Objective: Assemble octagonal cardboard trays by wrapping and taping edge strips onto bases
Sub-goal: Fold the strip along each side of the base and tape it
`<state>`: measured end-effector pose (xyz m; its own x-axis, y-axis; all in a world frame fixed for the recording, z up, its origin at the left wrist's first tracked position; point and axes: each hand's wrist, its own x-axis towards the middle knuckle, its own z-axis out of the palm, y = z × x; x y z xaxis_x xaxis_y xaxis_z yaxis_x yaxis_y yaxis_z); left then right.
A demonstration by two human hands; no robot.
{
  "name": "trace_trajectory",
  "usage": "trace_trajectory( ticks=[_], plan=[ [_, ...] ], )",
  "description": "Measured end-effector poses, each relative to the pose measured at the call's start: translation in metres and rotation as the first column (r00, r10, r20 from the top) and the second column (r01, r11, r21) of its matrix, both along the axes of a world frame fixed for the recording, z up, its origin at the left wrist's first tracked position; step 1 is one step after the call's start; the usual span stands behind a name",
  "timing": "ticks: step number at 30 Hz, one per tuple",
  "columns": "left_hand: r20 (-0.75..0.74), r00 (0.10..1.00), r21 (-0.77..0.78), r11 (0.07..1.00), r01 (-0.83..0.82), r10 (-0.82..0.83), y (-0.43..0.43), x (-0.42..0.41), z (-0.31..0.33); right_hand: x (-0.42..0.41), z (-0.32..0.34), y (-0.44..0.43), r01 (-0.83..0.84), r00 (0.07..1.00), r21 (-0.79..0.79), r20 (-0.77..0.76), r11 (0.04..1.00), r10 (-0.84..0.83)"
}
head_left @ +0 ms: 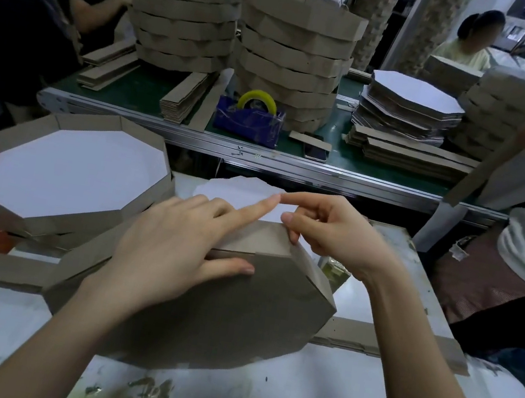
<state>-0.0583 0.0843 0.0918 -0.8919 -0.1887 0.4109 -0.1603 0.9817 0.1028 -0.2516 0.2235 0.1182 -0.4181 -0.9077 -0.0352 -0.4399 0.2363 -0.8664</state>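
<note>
scuffed white worktable (pixel 258 391), one tray mid-wrap

under the left hand (pixel 176 254) lies a brown octagonal cardboard base (pixel 235 318). its fingers are spread straight and press it flat, thumb on the brown cardboard edge strip (pixel 309 275) wrapped along the far sides. the right hand (pixel 334 234) pinches the strip's top edge between thumb and curled fingers, its index tip touching the left index tip. left of the left fingers sits a finished white-lined octagonal tray (pixel 69 175).

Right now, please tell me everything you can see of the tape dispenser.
The tape dispenser is a dark blue block, seemingly plastic, carrying a yellowish roll of tape upright on top. Clear tape scraps cling to its sides. It stands free on the green belt, just in front of a tray stack.
</note>
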Motion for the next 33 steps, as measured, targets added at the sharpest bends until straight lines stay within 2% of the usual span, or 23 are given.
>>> trace_trajectory(
  ticks=[4, 8, 14, 23, 26, 29, 31, 33],
  plan=[
    [0.081, 0.997, -0.039, 0.999, 0.005, -0.002, -0.003, 0.001, 0.0, -0.001, -0.004, 0.003, 0.01, 1.0, 0.001, -0.001, 1.0, -0.01],
    [0.138, 0.99, -0.009, 1.0, -0.017, 0.018, -0.001, 0.003, 0.002, 0.0, -0.006, 0.006, 0.006, 1.0, 0.012, -0.015, 1.0, -0.006],
    [0.145, 0.989, 0.029, 0.999, -0.032, 0.027, 0.001, 0.006, 0.004, -0.002, -0.01, 0.002, -0.014, 0.997, 0.045, -0.074, 0.999, 0.017],
    [0.149, 0.988, 0.034, 0.999, -0.033, 0.028, 0.006, 0.009, 0.006, -0.008, -0.008, -0.002, -0.175, 0.976, 0.116, -0.107, 0.978, 0.187],
    [0.158, 0.985, 0.029, 0.997, -0.071, 0.065, 0.005, 0.01, 0.004, -0.014, -0.012, -0.004, -0.138, 0.977, 0.146, -0.14, 0.98, 0.159],
    [0.175, 0.982, 0.002, 0.997, -0.073, 0.072, 0.005, 0.009, 0.003, -0.018, -0.027, -0.002, -0.168, 0.985, 0.093, -0.032, 0.981, 0.171],
    [0.168, 0.985, 0.009, 0.999, -0.048, 0.046, 0.006, 0.009, 0.004, -0.02, -0.041, 0.001, -0.213, 0.968, 0.037, 0.141, 0.976, 0.206],
    [0.161, 0.987, 0.015, 0.999, -0.028, 0.025, 0.006, 0.01, 0.005, -0.023, -0.052, 0.004, -0.258, 0.911, -0.034, 0.324, 0.965, 0.255]
  ],
)
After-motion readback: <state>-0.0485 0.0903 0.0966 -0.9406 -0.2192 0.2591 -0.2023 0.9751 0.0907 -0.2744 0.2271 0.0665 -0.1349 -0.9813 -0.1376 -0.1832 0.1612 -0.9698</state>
